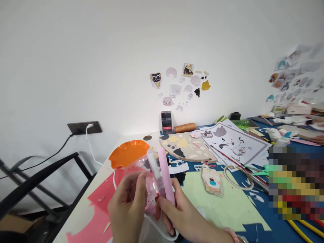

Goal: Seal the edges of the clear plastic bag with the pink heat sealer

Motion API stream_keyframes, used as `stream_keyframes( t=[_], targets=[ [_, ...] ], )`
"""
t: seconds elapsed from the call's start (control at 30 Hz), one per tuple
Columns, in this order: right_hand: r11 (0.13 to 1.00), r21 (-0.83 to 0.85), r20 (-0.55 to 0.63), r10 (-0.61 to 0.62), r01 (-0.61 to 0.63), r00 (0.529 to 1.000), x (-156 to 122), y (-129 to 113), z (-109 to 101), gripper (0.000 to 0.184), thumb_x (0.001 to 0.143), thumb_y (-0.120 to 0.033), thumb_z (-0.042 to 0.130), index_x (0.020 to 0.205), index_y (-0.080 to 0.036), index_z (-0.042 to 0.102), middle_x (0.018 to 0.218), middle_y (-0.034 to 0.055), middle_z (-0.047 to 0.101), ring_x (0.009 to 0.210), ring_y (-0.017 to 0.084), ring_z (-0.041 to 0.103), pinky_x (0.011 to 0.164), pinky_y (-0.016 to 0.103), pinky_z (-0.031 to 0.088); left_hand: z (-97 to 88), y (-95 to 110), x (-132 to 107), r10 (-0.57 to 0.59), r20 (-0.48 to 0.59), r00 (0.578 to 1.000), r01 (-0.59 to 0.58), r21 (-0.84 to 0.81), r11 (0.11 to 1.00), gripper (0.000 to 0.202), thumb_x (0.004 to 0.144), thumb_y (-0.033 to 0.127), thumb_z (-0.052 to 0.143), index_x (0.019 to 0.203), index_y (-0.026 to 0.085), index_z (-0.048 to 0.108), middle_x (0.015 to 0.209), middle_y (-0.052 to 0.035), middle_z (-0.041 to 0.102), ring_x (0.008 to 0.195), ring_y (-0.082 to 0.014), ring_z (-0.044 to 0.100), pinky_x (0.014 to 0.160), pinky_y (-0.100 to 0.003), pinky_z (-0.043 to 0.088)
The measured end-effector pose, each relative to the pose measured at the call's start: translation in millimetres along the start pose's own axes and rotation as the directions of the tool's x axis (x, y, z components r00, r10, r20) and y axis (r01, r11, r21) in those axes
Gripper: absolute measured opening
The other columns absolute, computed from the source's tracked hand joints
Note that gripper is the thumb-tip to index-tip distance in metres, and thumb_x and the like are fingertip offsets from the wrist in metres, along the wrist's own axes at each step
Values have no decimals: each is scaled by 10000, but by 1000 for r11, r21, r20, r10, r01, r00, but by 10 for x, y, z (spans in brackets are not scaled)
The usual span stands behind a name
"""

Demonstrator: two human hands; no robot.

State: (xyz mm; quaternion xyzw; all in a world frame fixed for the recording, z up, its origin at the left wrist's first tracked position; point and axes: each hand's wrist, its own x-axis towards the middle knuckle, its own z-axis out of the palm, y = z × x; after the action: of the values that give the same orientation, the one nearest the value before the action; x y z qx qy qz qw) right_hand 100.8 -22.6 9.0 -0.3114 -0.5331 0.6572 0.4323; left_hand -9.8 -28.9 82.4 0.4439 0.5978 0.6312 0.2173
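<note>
Over the near edge of a cluttered counter [121, 141], the left hand [128, 206] pinches a clear plastic packet [153, 182] while the right hand [181, 211] clasps a pink stick [165, 175], which risks slipping onto the loose red paper [101, 202] below.

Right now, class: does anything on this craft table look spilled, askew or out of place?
Nothing is spilled or broken. Small paper offcuts lie scattered over the blue mat, and the red sheet has ragged cut-out edges. The left hand and right hand hold a clear packet and a pink strip.
</note>
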Motion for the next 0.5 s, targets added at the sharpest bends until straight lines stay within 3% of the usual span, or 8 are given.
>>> stream_keyframes(
  t=[0.1,0.2,0.27,0.4,0.5],
  targets=[
    [997,74,36,-1,-2,999,2,25,-7,391,888,-505,492,1082,-205,333,540,-108,459,379,50,377,383,167,314,-12,-32,29,23,-1,1000,-23,4,1000,165,718,389,636,700,226,622,529,66,551,419,-88,375,436,-213,361],
    [989,144,28,9,-13,1000,0,9,2,432,861,-536,498,1093,-194,371,613,-68,527,407,51,395,409,187,330,-15,-38,54,19,-20,1000,-19,15,1000,153,720,374,632,680,228,614,501,72,517,408,-88,361,426,-216,349],
    [986,167,14,18,-20,1000,-2,-16,7,444,828,-562,518,1044,-189,410,668,-44,556,411,48,397,412,198,329,-22,-25,65,8,-29,1000,-7,27,1000,142,719,362,629,672,230,611,470,79,474,400,-87,348,415,-213,341],
    [992,118,33,47,-51,998,8,-25,-9,405,827,-574,510,884,-174,479,597,-51,512,437,60,430,460,219,347,-43,28,69,-11,-31,999,11,5,1000,154,719,385,629,691,233,619,464,76,476,410,-85,375,406,-197,343],
    [965,254,76,48,-66,996,54,2,-20,521,787,-670,471,925,-168,492,584,-52,502,409,62,411,432,219,339,-50,71,72,-29,-27,999,28,-58,998,174,727,399,616,707,226,613,446,78,453,413,-81,366,385,-178,329]
  ],
)
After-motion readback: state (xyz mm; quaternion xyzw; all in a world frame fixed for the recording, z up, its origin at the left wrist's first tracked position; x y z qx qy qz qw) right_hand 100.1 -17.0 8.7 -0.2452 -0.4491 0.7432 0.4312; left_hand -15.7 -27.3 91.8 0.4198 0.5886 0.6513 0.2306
